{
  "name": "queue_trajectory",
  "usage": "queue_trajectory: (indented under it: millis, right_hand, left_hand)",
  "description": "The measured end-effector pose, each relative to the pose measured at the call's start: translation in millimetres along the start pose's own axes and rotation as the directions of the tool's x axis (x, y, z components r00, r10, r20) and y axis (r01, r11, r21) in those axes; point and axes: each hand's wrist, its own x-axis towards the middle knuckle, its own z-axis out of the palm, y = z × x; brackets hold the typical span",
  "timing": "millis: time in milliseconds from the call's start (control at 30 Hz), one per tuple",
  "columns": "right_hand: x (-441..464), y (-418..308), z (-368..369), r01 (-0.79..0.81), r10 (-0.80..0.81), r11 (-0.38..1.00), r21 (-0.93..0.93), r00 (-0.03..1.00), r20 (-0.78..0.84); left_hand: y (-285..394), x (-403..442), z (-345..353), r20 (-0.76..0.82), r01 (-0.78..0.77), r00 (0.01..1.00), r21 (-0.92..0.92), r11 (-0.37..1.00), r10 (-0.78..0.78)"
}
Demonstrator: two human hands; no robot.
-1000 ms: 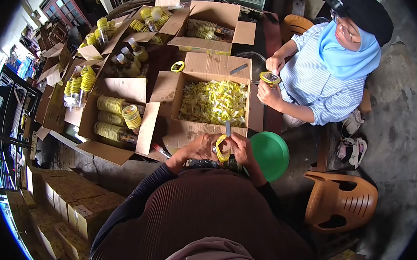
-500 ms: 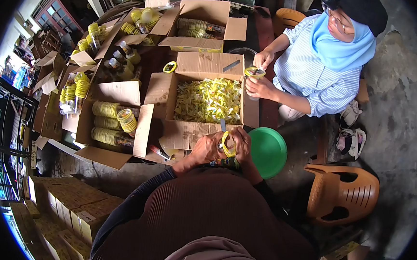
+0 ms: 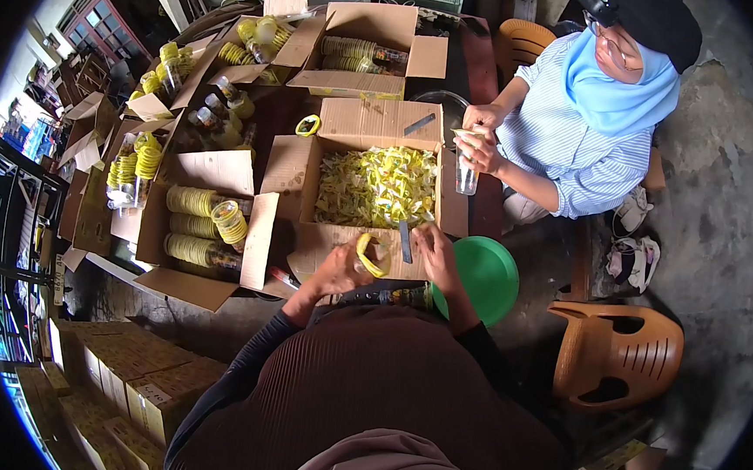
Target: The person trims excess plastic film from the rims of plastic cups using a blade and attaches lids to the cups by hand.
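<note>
My left hand (image 3: 339, 272) is closed round a yellow-rimmed plastic cup (image 3: 375, 257), tilted with its rim facing up and to the right. To the right of the cup and apart from it, my right hand (image 3: 436, 255) has its fingers bent together; what they hold, if anything, is too small to make out. Between the hands a flat grey metal strip (image 3: 406, 241) lies on the near flap of an open carton (image 3: 311, 165). That carton is filled with yellow and white scraps (image 3: 375, 187).
A green round basin (image 3: 489, 278) is beside my right hand. To the left, a carton (image 3: 258, 240) holds stacks of yellow-rimmed cups (image 3: 190, 222). Across the corner a co-worker (image 3: 589, 128) handles a clear cup (image 3: 467, 176). A brown plastic chair (image 3: 621, 353) stands at right.
My hands were together on the cup; now they are apart, with the cup moved left in my left hand. The co-worker's cup has tilted so its clear side shows.
</note>
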Motion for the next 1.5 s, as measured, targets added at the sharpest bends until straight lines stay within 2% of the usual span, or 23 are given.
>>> queue_trajectory:
  millis: [67, 133, 267, 333, 433, 500, 567, 600, 667, 700, 733, 800, 867, 933, 967, 1067, 1100, 1133, 1200, 1233, 1333, 1400, 1500]
  right_hand:
    - [0.4, 39.7, 8.2, 0.033, -0.034, 0.998, -0.049, 0.999, -0.034]
    - [1.4, 72.8, 16.6, 0.244, -0.270, 0.932, -0.269, 0.961, -0.065]
    - [6.6, 67.0, 22.8, 0.311, -0.361, 0.822, -0.477, 0.933, -0.014]
    - [11.6, 64.9, 25.9, 0.148, -0.158, 0.858, -0.492, 0.987, 0.022]
    - [22.2, 66.0, 23.8, 0.029, 0.009, 0.896, -0.444, 0.997, 0.082]
    - [26.5, 106.8, 35.0, 0.038, -0.013, 0.910, -0.414, 0.998, 0.063]
    - [27.8, 105.6, 30.2, 0.078, -0.071, 0.911, -0.405, 0.997, 0.033]
    - [27.1, 104.3, 29.5, 0.078, -0.073, 0.908, -0.411, 0.997, 0.028]
    - [26.9, 101.4, 28.5, 0.031, -0.034, 0.962, -0.271, 0.999, -0.006]
    - [25.9, 93.3, 25.9, 0.041, -0.043, 0.965, -0.261, 0.999, -0.003]
    - [27.3, 85.5, 24.1, 0.041, -0.045, 0.964, -0.264, 0.999, -0.010]
    - [21.5, 68.2, 23.5, 0.086, -0.103, 0.983, -0.160, 0.989, -0.104]
    - [11.5, 46.8, 19.3, 0.082, -0.107, 0.977, -0.198, 0.987, -0.119]
    - [6.0, 36.1, 19.3, 0.216, -0.287, 0.915, -0.339, 0.942, -0.174]
    - [2.8, 44.9, 19.0, 0.224, -0.303, 0.842, -0.490, 0.949, -0.087]
    - [-2.4, 55.0, 19.8, 0.164, -0.216, 0.865, -0.473, 0.975, -0.056]
    - [0.0, 40.7, 18.1, 0.144, -0.199, 0.900, -0.411, 0.975, -0.094]
    - [2.7, 38.4, 16.7, 0.210, -0.260, 0.915, -0.344, 0.960, -0.106]
    - [5.7, 40.9, 12.2, 0.234, -0.292, 0.866, -0.442, 0.954, -0.067]
    - [3.6, 60.1, 11.7, 0.199, -0.217, 0.790, -0.580, 0.975, 0.039]
    - [4.5, 53.6, 13.3, 0.153, -0.196, 0.858, -0.490, 0.980, -0.037]
    - [4.1, 43.9, 18.5, 0.145, -0.202, 0.904, -0.401, 0.974, -0.104]
    - [5.5, 57.5, 24.8, 0.088, -0.103, 0.823, -0.562, 0.995, 0.004]
  left_hand:
    - [5.6, -5.8, -11.0, 0.007, 0.131, 0.991, 0.031, 0.991, -0.131]
    - [1.9, -12.2, -14.1, -0.077, 0.085, 0.993, -0.004, 0.996, -0.085]
    - [-8.9, -18.2, -22.7, -0.163, 0.123, 0.980, 0.024, 0.992, -0.117]
    - [-9.5, -17.2, -26.1, -0.136, 0.166, 0.976, -0.022, 0.986, -0.167]
    - [-24.6, -16.2, -20.7, -0.120, 0.173, 0.977, -0.053, 0.984, -0.178]
    - [-35.2, -15.6, -16.2, -0.088, 0.184, 0.978, -0.070, 0.980, -0.190]
    - [-55.1, -12.5, -8.5, -0.145, 0.013, 0.989, 0.118, 0.993, 0.005]
    - [-72.1, -11.5, -5.6, -0.144, 0.004, 0.989, 0.116, 0.993, 0.012]
    - [-99.0, -8.4, -1.7, 0.066, -0.124, 0.992, 0.374, 0.919, 0.107]
    - [-82.4, -9.2, 1.8, -0.088, -0.055, 0.993, 0.197, 0.979, 0.073]
    - [-67.4, -6.1, -0.4, -0.085, -0.063, 0.993, 0.197, 0.978, 0.081]
    - [-41.5, -4.8, -5.3, -0.142, 0.095, 0.986, 0.049, 0.994, -0.087]
    - [-44.1, -3.3, -4.6, -0.173, 0.057, 0.984, 0.124, 0.991, -0.035]
    - [-53.6, -0.5, -2.4, -0.229, 0.050, 0.973, 0.133, 0.990, -0.019]
    - [-58.7, -1.0, -0.9, -0.224, 0.076, 0.973, 0.092, 0.993, -0.054]
    - [-63.7, -4.1, 2.0, -0.156, 0.126, 0.982, 0.099, 0.987, -0.110]
    - [-62.8, -6.2, 4.0, -0.205, 0.047, 0.979, 0.140, 0.989, -0.017]
    - [-62.8, -8.4, 4.3, -0.211, 0.082, 0.976, 0.137, 0.987, -0.052]
    - [-64.8, -13.9, 4.1, -0.242, 0.074, 0.970, 0.184, 0.980, -0.028]
    - [-64.0, -16.4, 4.1, -0.252, 0.075, 0.967, 0.195, 0.978, -0.024]
    - [-52.5, -20.6, 2.2, -0.243, 0.145, 0.964, 0.153, 0.978, -0.105]
    - [-56.6, -26.7, 3.2, -0.256, 0.120, 0.964, 0.192, 0.974, -0.068]
    - [-56.7, -27.1, 3.6, -0.285, 0.150, 0.954, 0.194, 0.969, -0.090]
